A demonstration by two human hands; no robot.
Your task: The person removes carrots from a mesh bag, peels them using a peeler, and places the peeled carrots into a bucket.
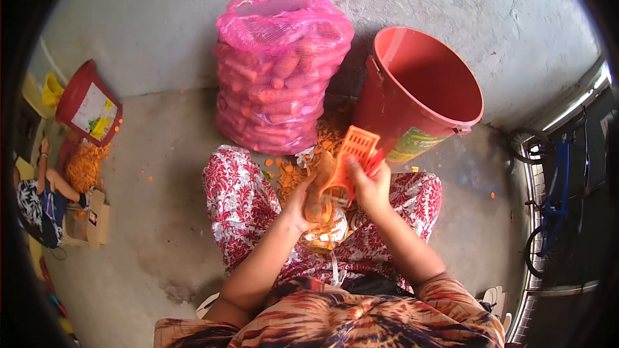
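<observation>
In front of my lap, my left hand (pixel 302 205) is closed round a long orange-brown root vegetable (pixel 318 196), which looks like a carrot. My right hand (pixel 367 187) grips an orange plastic tool (pixel 358 145) with slots in its upper part. The tool's lower end meets the right side of the vegetable. Below them, between my legs, lies a whitish bag or wrapper (pixel 330 235) with orange bits on it. Orange slices and scraps (pixel 288 177) lie on the floor just beyond my hands.
A pink mesh sack (pixel 277 90) full of carrots stands ahead against the wall, beside a tall red bucket (pixel 419 84). At the far left are a tipped red bucket (pixel 90 106), an orange heap (pixel 87 166), a cardboard box (pixel 98 219) and a seated person (pixel 48 203). A blue bicycle (pixel 556 200) stands right.
</observation>
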